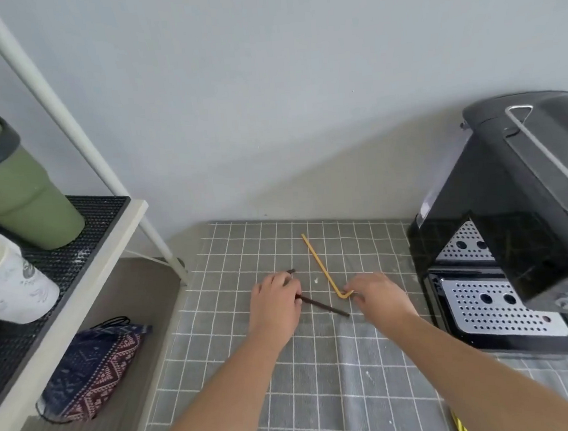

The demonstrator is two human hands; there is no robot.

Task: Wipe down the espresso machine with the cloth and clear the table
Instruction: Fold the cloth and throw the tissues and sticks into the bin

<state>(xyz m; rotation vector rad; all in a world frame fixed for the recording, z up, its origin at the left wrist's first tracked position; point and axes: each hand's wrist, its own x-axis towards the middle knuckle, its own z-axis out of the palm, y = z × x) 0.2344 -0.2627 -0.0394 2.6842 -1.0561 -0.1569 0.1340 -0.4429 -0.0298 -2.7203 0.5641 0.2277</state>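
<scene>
A black espresso machine [509, 204] stands at the right on a table covered by a grey checked cloth [321, 365]. Two bent straws lie in the middle of it. My left hand [276, 302] lies over the dark brown straw [324, 307], fingers curled round its bend. The tips of my right hand [377, 296] pinch the short bent end of the yellow straw [320, 265], whose long part runs up and to the left. No wiping cloth is in sight.
A white shelf unit [121, 235] stands at the left with a green tumbler [19, 188] and a white cup [9, 281] on a black mat. A patterned pouch [94, 366] lies on the lower tray. White crumbs dot the tablecloth.
</scene>
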